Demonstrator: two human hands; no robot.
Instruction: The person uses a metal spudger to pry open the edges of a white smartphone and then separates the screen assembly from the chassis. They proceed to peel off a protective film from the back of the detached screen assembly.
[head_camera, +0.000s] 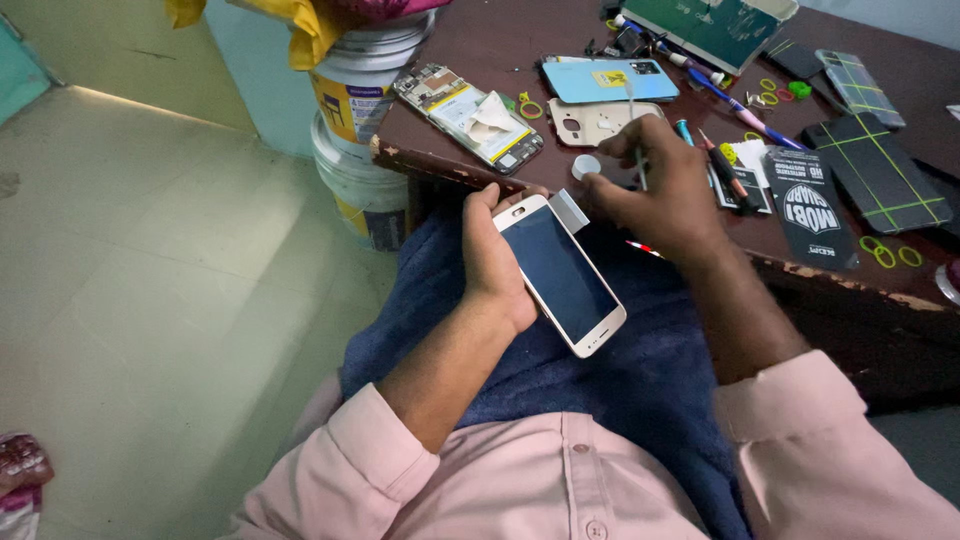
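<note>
Your left hand (492, 262) grips the white phone (561, 273) mid-frame, while your right hand (665, 195) pinches a thin tool (637, 140) just above it.

Phone repair bench, small shop or home workshop. Landmark: dark wooden table (500, 40), edge chipped and worn. On it: opened phone (468, 114) with bared insides near the front left edge; blue back cover (610, 79) and pale back cover (598, 122) just behind; screwdrivers (730, 105) and pens toward the middle; screen-guard packets (810, 207) and dark cases (877, 170) at the right; small rubber bands (885, 255) scattered about. Paint buckets (362, 130) stacked beside the table's left corner. Pale tiled floor (150, 300) to the left.
</note>
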